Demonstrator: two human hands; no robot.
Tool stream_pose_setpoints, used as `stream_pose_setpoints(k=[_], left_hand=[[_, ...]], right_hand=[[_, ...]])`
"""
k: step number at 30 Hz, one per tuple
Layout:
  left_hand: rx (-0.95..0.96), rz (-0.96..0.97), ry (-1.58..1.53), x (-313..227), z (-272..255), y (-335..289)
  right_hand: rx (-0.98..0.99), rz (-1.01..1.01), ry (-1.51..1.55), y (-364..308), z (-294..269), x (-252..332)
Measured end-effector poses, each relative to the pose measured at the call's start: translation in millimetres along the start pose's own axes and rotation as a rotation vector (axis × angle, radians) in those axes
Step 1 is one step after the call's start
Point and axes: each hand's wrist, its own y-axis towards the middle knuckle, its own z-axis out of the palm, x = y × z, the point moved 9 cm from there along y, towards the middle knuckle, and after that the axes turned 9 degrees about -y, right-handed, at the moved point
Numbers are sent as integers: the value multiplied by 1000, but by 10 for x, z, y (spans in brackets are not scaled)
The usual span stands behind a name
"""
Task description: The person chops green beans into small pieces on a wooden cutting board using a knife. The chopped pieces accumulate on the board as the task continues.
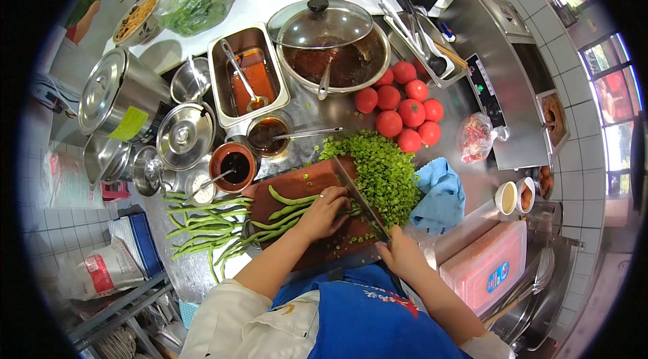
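1. Green beans (288,211) lay partly on our cutting board (304,177).
2. Our left hand (322,216) pinned them; our right hand (403,255) clutched a knife (363,197).
3. Our steel pan (217,82) held red oil (253,85); our brown bowl (234,187), dark sauce (237,164).

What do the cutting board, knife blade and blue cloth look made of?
Cutting board: likely wood, mostly matte, going by its reddish-brown tone; coloured plastic is possible.
Knife blade: metal, probably steel, dull-finished; it's thin, grey and straight-edged.
Blue cloth: soft fabric, matte, shown by its crumpled folds; I can't tell the fibre.
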Motion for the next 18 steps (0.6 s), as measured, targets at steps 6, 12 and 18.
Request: stream_pose_setpoints(k=[6, 12, 18], left_hand=[[35, -7, -2, 24, 62, 26], [-5, -4, -1, 15, 24, 16], [31, -13, 68, -61, -1, 42]], right_hand=[[-70, -55, 12, 218, -45, -49], [-56, -66, 36, 30, -10, 38], [-130, -75, 56, 225, 251, -50]])
